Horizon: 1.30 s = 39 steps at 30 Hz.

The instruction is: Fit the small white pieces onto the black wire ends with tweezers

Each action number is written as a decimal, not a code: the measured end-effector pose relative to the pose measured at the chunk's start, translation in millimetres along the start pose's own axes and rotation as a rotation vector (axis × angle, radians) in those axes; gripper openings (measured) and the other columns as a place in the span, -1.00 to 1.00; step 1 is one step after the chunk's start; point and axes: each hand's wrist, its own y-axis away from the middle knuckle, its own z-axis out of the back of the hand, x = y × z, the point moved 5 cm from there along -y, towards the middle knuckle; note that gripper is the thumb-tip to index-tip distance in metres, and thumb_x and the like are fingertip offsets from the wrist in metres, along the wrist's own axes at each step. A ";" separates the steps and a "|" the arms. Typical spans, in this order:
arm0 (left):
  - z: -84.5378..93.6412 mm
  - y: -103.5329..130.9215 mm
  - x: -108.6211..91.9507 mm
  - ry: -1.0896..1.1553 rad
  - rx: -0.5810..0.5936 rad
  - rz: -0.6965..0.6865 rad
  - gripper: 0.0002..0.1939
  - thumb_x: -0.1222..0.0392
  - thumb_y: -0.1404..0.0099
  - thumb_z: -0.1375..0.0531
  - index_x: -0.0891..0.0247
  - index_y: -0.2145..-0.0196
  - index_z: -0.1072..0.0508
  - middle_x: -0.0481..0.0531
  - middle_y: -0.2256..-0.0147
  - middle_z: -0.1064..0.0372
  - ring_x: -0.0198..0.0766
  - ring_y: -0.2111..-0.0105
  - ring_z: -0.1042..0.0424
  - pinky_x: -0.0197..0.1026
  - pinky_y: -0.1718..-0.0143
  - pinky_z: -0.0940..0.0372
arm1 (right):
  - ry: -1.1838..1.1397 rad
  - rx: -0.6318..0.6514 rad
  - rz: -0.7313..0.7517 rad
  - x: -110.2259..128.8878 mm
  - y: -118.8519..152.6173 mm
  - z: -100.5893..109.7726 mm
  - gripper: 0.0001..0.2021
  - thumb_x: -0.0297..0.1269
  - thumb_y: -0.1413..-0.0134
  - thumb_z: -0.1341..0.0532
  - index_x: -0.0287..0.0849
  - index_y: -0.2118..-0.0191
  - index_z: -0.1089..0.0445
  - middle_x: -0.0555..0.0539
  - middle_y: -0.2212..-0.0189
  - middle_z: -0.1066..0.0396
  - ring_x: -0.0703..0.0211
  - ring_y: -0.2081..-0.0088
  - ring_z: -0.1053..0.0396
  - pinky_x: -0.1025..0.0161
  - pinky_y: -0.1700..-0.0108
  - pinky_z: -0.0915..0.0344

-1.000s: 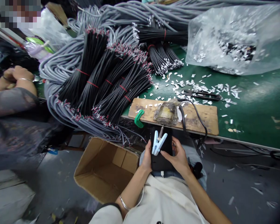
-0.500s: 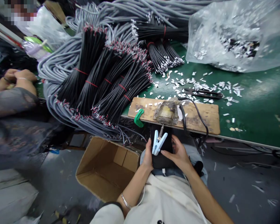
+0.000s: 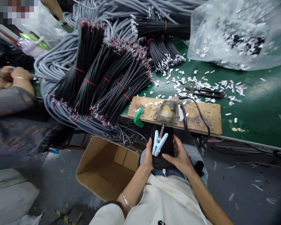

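My left hand grips the left edge of a flat black device that looks like a phone, held low over my lap. On the opposite side my right hand is curled around its right edge, thumb lying over the front. A white cable plug sits at the device's lower end. A light blue clothespin-like clip with a metal tip sticks out from the table edge and covers part of the device. Just above is a wooden board carrying a wrapped, stained block.
Bundled black cables with red-and-white ends lie beside grey cables. Black snips rest among white scraps. A clear bag holds more scraps. A green clamp hooks the board. An open cardboard box stands left; a co-worker's hands are beyond.
The view has shifted slightly. Both hands keep their hold on the flat black device, with hardly any movement. My right thumb is in nearly the same place.
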 end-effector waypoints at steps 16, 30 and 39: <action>-19.7 9.7 -0.6 -0.005 0.040 0.072 -0.56 0.00 -0.29 0.04 0.24 0.01 -0.40 0.10 0.13 -0.47 -0.03 -0.01 -0.32 -0.03 -0.05 -0.16 | -0.041 0.001 0.118 -1.9 7.6 14.8 -0.39 -0.21 -0.01 -0.19 -0.04 -0.19 0.01 -0.12 0.09 -0.28 0.11 0.09 -0.27 0.19 0.16 -0.26; -9.4 3.5 6.4 -0.003 0.014 0.103 -0.57 -0.03 -0.25 -0.03 0.25 0.06 -0.44 0.12 0.18 -0.49 0.01 0.01 -0.34 -0.02 -0.02 -0.20 | 0.070 0.028 0.092 -1.8 12.3 20.0 -0.26 -0.21 0.06 -0.24 -0.04 -0.23 0.10 -0.14 0.03 -0.23 0.07 0.06 -0.25 0.11 0.09 -0.25; -11.9 4.3 6.3 -0.016 -0.006 0.091 -0.49 -0.02 -0.30 0.06 0.35 -0.04 -0.35 0.17 0.14 -0.47 0.02 0.05 -0.37 0.02 -0.03 -0.19 | 0.343 0.104 0.010 -3.8 32.8 18.5 0.05 -0.29 0.31 -0.37 0.04 -0.26 0.30 -0.13 -0.05 -0.09 0.01 0.02 -0.20 0.05 0.04 -0.25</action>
